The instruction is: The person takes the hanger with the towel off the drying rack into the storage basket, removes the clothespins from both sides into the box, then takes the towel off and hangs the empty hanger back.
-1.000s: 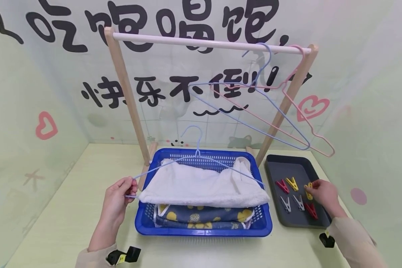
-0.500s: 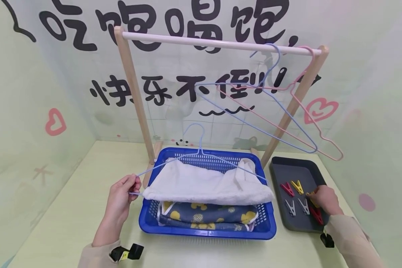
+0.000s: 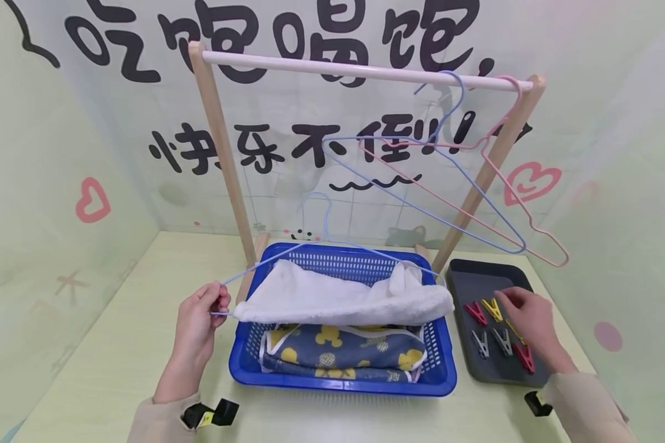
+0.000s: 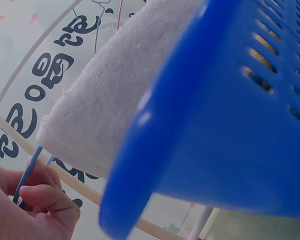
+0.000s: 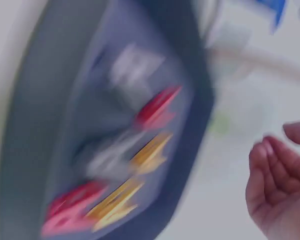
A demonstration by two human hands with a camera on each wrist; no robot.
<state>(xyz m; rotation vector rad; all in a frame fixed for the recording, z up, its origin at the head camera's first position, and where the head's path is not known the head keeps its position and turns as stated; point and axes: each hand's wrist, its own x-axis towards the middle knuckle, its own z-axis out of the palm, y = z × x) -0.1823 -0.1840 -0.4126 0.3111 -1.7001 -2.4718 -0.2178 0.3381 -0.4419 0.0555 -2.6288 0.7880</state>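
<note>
My left hand (image 3: 196,320) pinches the left end of a light blue clothes hanger (image 3: 327,232). A white towel (image 3: 338,298) is draped over the hanger's lower bar, above the blue basket (image 3: 340,387). In the left wrist view, fingers (image 4: 47,200) curl around the hanger end beside the towel (image 4: 105,90). My right hand (image 3: 532,317) hovers over the dark grey tray (image 3: 482,283), next to a yellow clothespin (image 3: 492,309); it partly hides another yellow clothespin (image 3: 513,330). In the right wrist view, thumb and fingers (image 5: 275,175) are apart with nothing between them.
A folded dark blue cloth (image 3: 343,351) with yellow figures lies in the basket. Red clothespins (image 3: 476,313) and grey clothespins (image 3: 502,342) also lie in the tray. Behind stands a rack (image 3: 366,71) bearing another blue hanger (image 3: 388,189) and a pink hanger (image 3: 532,220).
My right hand has let go of the yellow clothespin and shifted up and left. The left hand has raised the hanger slightly, and the towel's lower edge has risen, showing more of the patterned cloth.
</note>
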